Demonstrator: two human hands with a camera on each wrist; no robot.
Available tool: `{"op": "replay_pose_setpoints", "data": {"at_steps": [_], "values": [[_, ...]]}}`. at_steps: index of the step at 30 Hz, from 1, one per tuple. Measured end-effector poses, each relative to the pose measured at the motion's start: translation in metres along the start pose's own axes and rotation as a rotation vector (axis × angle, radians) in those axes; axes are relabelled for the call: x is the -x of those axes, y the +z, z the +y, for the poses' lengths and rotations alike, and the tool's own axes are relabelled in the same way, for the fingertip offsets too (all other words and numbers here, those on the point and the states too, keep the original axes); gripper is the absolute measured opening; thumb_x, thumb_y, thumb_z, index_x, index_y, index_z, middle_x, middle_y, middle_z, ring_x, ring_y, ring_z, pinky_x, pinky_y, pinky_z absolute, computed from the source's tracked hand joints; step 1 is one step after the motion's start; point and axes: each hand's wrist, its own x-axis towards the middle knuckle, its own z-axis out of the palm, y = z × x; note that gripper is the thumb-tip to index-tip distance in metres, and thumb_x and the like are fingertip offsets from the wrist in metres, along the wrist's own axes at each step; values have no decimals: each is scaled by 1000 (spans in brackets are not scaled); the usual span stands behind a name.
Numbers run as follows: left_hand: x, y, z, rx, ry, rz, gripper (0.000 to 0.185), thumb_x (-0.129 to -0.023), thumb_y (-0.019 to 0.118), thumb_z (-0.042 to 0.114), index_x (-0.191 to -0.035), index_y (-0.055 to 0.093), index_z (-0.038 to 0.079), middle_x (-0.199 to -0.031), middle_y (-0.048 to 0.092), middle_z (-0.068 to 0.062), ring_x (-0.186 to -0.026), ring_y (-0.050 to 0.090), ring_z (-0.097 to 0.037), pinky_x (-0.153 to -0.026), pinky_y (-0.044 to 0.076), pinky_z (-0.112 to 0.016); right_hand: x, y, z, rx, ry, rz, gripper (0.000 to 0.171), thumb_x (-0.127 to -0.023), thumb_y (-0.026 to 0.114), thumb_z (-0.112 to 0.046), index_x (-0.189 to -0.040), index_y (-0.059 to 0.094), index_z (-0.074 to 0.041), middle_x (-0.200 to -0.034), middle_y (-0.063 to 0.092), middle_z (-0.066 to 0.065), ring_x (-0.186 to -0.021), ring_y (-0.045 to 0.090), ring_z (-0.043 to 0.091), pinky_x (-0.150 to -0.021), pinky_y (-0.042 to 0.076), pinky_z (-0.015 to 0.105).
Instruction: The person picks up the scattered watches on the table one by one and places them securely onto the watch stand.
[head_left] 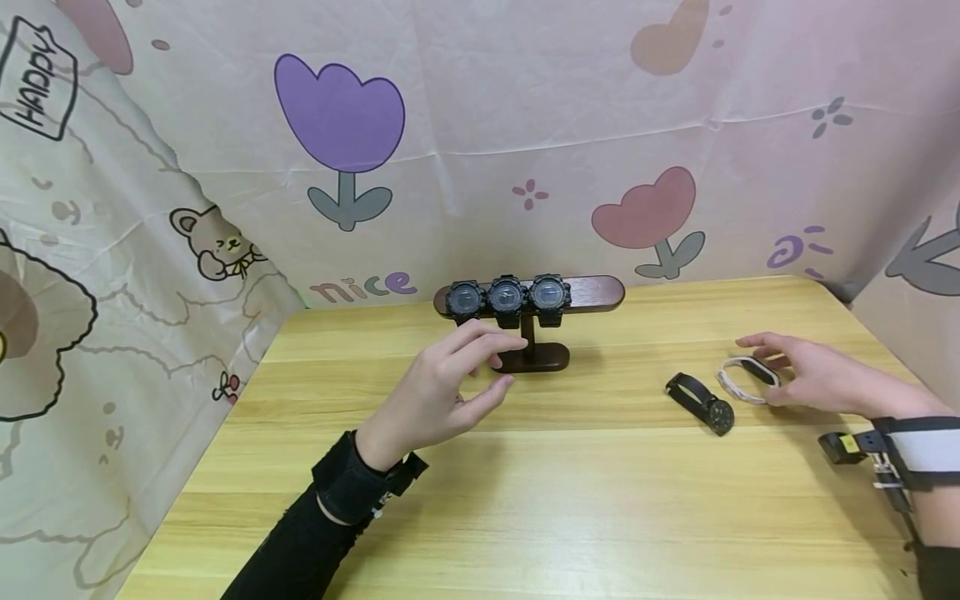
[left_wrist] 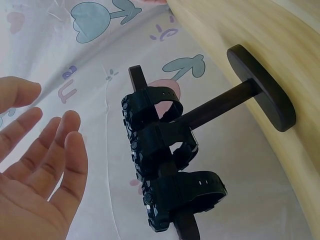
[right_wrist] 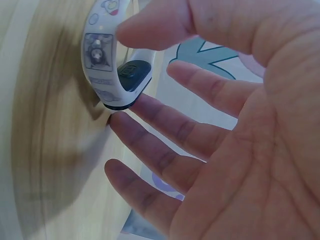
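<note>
In the head view, three black watches [head_left: 507, 295] hang side by side on the bar of a dark wooden watch stand [head_left: 600, 292]. My left hand [head_left: 442, 383] hovers in front of the stand, fingers and thumb apart with nothing between them. The left wrist view shows that hand [left_wrist: 45, 175] beside the watch faces and the straps [left_wrist: 195, 187] looped round the bar. On the right, my right hand [head_left: 825, 375] reaches around a white-strapped fitness band [head_left: 738, 387] with a black tracker. In the right wrist view the thumb [right_wrist: 155, 25] overlaps the strap [right_wrist: 100, 55]; the other fingers stay extended, fingertips by the tracker.
Another black watch [head_left: 701, 404] lies on the light wooden table [head_left: 600, 500], just left of the fitness band. A patterned cloth [head_left: 480, 167] hangs behind the table and another runs along its left side. The right part of the stand's bar carries no watch.
</note>
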Motion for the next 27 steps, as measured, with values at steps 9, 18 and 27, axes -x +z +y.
{"op": "replay_pose_setpoints", "data": {"at_steps": [9,18,27], "values": [[0,2,-2,4,11,-2,39,-95,76,6,-133,69,7,-121,71,-8,-89,65,-14,-71,55,-22,0,2,1,11,-13,3,78,-78,87,-4,-145,49,10,-128,65,42,-116,65,61,-94,51,77],[1,2,-2,-4,-2,-20,39,-95,77,8,-134,69,8,-120,70,-7,-89,65,-11,-69,51,-16,-3,4,-1,78,-20,28,71,-80,88,-12,-139,58,13,-123,71,32,-108,72,47,-93,58,64],[0,2,-2,-12,-7,-20,39,-95,77,9,-134,69,8,-120,70,-7,-89,65,-11,-68,49,-16,-6,5,4,102,-16,38,76,-80,92,-24,-138,59,13,-116,75,24,-105,73,39,-94,58,60]]}}
